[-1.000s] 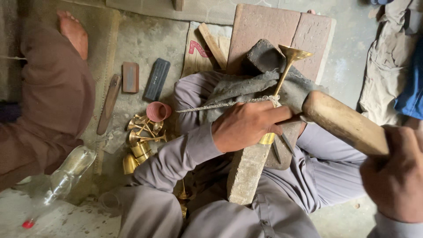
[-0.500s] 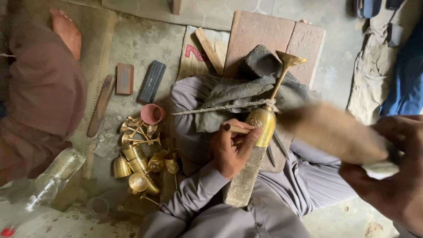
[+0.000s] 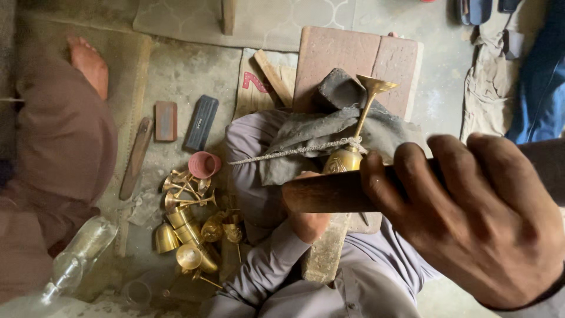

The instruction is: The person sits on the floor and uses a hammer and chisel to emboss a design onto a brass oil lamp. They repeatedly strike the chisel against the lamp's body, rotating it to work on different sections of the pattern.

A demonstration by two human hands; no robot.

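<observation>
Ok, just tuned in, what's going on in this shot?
A person sitting on the floor has a brass goblet lying across a wooden block on their lap, with a cord wrapped around its stem. The left hand steadies the goblet's cup, partly hidden behind a wooden mallet handle that the right hand grips close to the camera. A pile of brass goblets lies on the floor beside them, and another person's bare foot shows nearby.

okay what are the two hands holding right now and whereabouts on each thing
The right hand grips a dark wooden mallet handle around its shaft. The left hand, mostly hidden behind it, seems to steady the brass goblet at its bowl.
</observation>
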